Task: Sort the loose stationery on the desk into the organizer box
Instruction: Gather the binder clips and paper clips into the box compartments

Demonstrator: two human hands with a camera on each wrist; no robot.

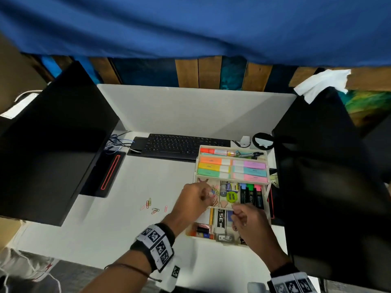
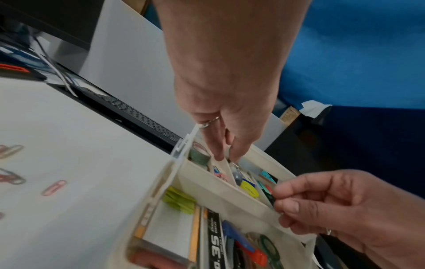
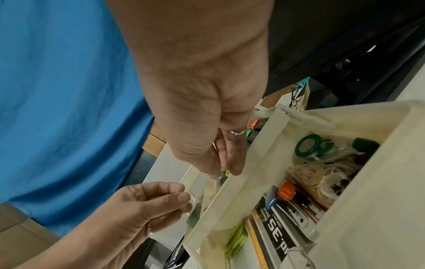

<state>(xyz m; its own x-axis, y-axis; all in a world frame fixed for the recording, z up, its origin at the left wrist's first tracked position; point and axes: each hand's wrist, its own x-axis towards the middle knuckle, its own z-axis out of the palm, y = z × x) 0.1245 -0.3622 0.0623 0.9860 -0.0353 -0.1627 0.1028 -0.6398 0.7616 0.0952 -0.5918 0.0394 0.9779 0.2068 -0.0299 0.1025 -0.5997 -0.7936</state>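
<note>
The cream tiered organizer box (image 1: pixel 269 178) stands at the right of the white desk. My left hand (image 1: pixel 208 196) hovers over its small paper-clip compartment (image 2: pixel 218 172), fingers bunched downward, with coloured paper clips at the fingertips. My right hand (image 1: pixel 233 213) pinches the front wall of that middle tray (image 2: pixel 230 196) between thumb and fingers (image 3: pixel 236 163). The left hand (image 3: pixel 185 198) also shows in the right wrist view, fingers curled at the tray's end. Several loose paper clips (image 1: pixel 150 206) lie on the desk left of the box; one pink clip (image 2: pixel 54 187) is nearest.
A black keyboard (image 1: pixel 179 146) lies behind the box. Dark monitors stand left (image 1: pixel 53 140) and right (image 1: pixel 330 166). Pastel highlighters (image 1: pixel 213 167) fill the upper tier and markers (image 1: pixel 251 193) the middle tray. A staple box (image 3: pixel 276 229) lies in the lowest tier.
</note>
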